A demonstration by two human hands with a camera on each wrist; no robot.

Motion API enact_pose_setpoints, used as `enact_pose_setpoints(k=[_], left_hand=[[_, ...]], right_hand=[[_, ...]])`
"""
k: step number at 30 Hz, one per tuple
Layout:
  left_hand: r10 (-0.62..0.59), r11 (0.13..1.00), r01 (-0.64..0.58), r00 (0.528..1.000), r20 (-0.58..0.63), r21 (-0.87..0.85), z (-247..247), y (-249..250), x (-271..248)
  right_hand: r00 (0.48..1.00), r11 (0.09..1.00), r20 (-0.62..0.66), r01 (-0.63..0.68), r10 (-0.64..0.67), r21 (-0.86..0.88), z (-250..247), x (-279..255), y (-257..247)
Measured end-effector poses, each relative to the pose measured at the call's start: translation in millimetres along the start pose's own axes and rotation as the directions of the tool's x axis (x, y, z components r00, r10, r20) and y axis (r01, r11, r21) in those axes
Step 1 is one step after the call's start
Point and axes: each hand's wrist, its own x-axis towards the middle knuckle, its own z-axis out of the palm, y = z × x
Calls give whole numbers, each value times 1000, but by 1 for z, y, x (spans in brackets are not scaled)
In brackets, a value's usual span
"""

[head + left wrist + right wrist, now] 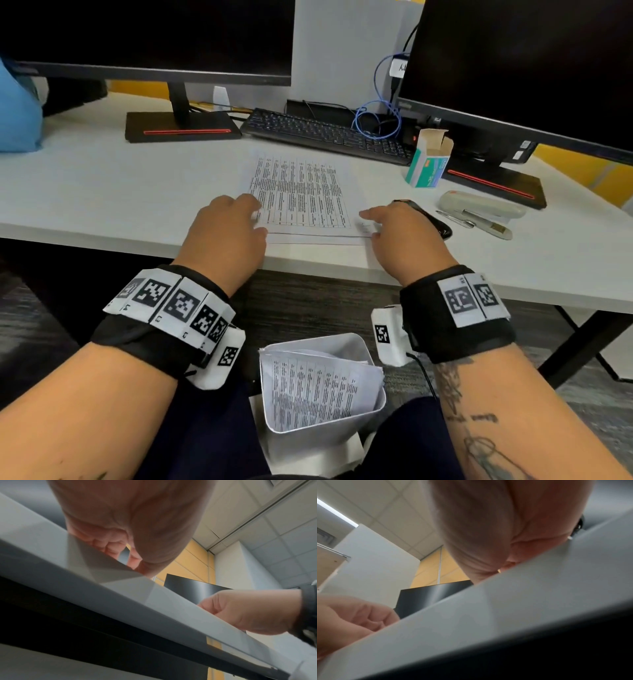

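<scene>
On the white desk top (102,192), the white printed paper sheets (301,195) lie flat between both grips, the left hand (226,233) pinching their left edge with curled fingers, the right hand (404,233) pressing straight-fingered on their right corner, apparently to square them.

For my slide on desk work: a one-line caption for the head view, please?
Left hand pinches one near corner of the printed sheets, right hand touches the other, on a white desk.

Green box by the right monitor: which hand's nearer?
Right. The right hand is at the right edge of the paper, nearer the green box; the left hand holds its left edge.
</scene>
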Motion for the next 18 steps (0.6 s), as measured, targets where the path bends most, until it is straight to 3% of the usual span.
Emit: enact_pose_setpoints(k=[5, 9, 12, 18], left_hand=[[68, 990, -73, 997, 43, 122, -5, -4, 14], [143, 957, -162, 985, 96, 241, -9, -4, 19], [207, 963, -209, 978, 27, 171, -7, -7, 14], [264, 963, -268, 957, -117, -16, -11, 9, -1]], right_hand=[[994, 988, 111, 38, -22, -148, -10, 12, 1], [999, 996, 24, 46, -44, -80, -9, 8, 3], [999, 999, -36, 41, -40, 27, -5, 4, 5], [980, 981, -85, 186, -181, 58, 9, 1, -7]])
